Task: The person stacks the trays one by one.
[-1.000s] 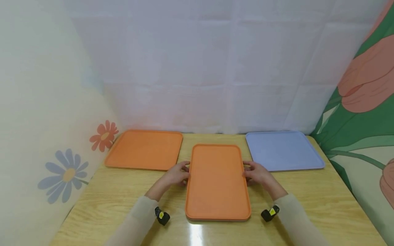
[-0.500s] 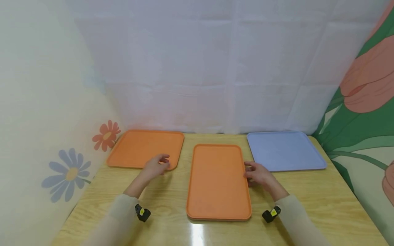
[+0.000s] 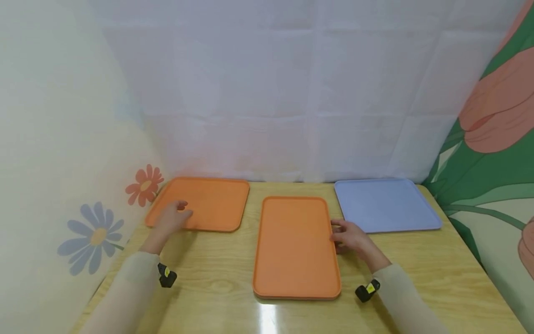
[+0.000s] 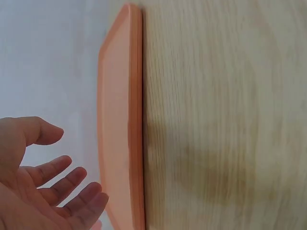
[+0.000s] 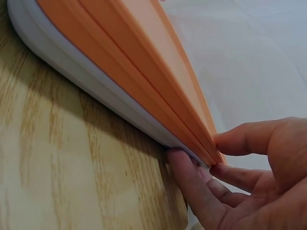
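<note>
**Gripping the stack's right edge while the left hand hovers at the far-left tray**

Sitting in the middle of the wooden table [image 3: 417,273], the stack of trays [image 3: 296,246] shows orange on top; the right wrist view reveals several orange layers with a pale blue-grey tray at the bottom. The right hand [image 3: 352,239] holds the stack's right edge, thumb above the top rim and fingers [image 5: 192,187] tucked against the lowest layer, a narrow pinch round the rims. The left hand [image 3: 171,218] is well apart from the stack, over the near-left corner of the single orange tray [image 3: 208,202] at the far left; its fingers [image 4: 62,191] are spread and relaxed, holding nothing, and whether they touch that tray cannot be told. A blue tray [image 3: 385,204] lies alone at the far right, just beyond the right hand.

As a judgement, the step in hand looks like sorting the stack by colour, with the top orange tray next to go onto the far-left one. That move would call for the right fingers to separate only the topmost rim from the layers below, and for the left hand to take the opposite edge so the tray lifts level.
</note>
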Demonstrator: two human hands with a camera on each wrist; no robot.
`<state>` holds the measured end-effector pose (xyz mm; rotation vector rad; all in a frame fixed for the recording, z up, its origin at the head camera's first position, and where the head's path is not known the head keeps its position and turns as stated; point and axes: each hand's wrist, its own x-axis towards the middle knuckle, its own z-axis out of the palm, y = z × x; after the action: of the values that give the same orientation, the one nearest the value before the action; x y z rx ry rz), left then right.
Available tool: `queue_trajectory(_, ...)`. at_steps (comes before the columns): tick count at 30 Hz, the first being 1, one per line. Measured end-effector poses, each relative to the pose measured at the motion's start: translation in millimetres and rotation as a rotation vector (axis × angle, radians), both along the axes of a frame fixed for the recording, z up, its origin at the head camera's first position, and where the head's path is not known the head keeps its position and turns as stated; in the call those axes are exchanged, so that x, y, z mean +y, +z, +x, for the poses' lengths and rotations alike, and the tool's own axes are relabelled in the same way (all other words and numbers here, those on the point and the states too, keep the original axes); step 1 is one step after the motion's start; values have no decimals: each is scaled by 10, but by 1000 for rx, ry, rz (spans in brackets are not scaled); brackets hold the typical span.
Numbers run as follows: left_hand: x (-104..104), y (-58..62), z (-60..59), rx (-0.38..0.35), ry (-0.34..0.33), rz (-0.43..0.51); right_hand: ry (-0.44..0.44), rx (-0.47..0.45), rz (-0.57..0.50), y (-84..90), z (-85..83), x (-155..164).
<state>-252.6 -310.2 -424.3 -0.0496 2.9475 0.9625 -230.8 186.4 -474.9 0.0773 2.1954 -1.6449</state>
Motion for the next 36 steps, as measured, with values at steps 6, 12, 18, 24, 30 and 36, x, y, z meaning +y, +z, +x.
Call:
queue_trajectory(6, -244, -44, -105, 23, 39, -67, -18, 7, -34, -26, -2, 10)
queue_trajectory(12, -460, -116, -258, 45, 76, -164, -25, 4, -29, -37, -10, 24)
queue_trajectory(18, -636, -208, -375, 44, 84, -218, -32, -6, -34, -57, -24, 35)
queue_trajectory(24, -683, -162, -323, -34, 132, -224, -42, -5, -52, -64, -21, 33)
queue_trajectory(30, -729, -208, -299, -134, 154, -215, -46, -8, -46, -72, -25, 31)
queue_trajectory(36, -770, -281, -277, -83, 146, -234, -44, -1, -55, -84, -27, 31)
